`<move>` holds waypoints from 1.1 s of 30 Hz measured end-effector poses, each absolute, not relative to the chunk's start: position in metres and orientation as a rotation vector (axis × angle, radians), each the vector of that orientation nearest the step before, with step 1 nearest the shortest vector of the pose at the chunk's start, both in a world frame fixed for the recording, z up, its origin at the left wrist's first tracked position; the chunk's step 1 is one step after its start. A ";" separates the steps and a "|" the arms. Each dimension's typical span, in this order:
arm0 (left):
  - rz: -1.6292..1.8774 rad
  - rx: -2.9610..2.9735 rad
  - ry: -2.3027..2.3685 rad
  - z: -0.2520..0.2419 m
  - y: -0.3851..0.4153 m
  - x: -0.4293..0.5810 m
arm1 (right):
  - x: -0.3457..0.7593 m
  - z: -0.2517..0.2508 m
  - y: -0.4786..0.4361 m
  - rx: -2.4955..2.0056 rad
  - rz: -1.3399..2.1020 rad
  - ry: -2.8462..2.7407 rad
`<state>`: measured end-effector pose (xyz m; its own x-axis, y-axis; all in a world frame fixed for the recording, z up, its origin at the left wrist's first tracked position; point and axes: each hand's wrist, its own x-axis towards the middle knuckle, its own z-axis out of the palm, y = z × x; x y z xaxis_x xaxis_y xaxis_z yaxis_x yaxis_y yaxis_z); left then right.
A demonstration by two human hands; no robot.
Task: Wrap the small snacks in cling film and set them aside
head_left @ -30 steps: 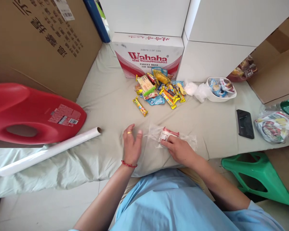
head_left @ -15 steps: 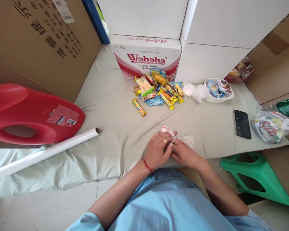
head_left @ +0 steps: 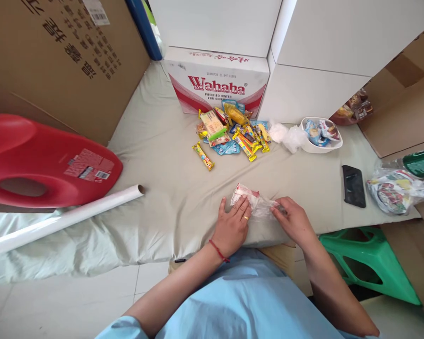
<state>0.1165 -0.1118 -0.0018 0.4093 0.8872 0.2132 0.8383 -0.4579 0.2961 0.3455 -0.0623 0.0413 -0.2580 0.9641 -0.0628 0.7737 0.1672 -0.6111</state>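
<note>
A clear plastic bag (head_left: 263, 207) with a red-and-white packet (head_left: 246, 191) inside lies on the cloth in front of me. My left hand (head_left: 233, 226) rests on the packet, fingers stretched out and pressing it down from above; a ring and a red bracelet show on it. At the bag's right end, my right hand (head_left: 293, 220) pinches the gathered plastic between thumb and fingers. The bag is pulled out sideways between the two hands. What exactly the packet holds cannot be made out.
Beyond my hands, wrapped snacks (head_left: 229, 132) lie heaped against a Wahaba-type water carton (head_left: 217, 87). Right of them are a white tub (head_left: 321, 147) with packets, a black phone-like object (head_left: 354, 186) and a bagged bundle (head_left: 392, 193). A white roll (head_left: 74, 219) and red jug (head_left: 56, 188) lie left.
My right hand has moved right, away from my left, drawing the plastic bag's end out. My left hand's fingers have straightened over the packet. The view has shifted slightly.
</note>
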 end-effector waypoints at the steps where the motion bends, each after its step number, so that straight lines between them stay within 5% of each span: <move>1: 0.514 2.520 1.546 -0.002 -0.112 0.116 | 0.339 0.048 -0.060 -1.642 0.858 -2.067; 15: 0.494 2.481 1.674 0.020 -0.140 0.098 | 0.195 0.059 -0.025 -1.606 0.548 -2.703; 33: 0.966 2.348 2.109 -0.020 -0.178 -0.029 | 0.325 0.061 -0.019 -1.530 0.470 -2.126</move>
<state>-0.0290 -0.1780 -0.0197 0.0181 0.8569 0.5151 0.9498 -0.1757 0.2589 0.3248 -0.0188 0.0611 -0.2629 0.9483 0.1778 0.7852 0.3174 -0.5317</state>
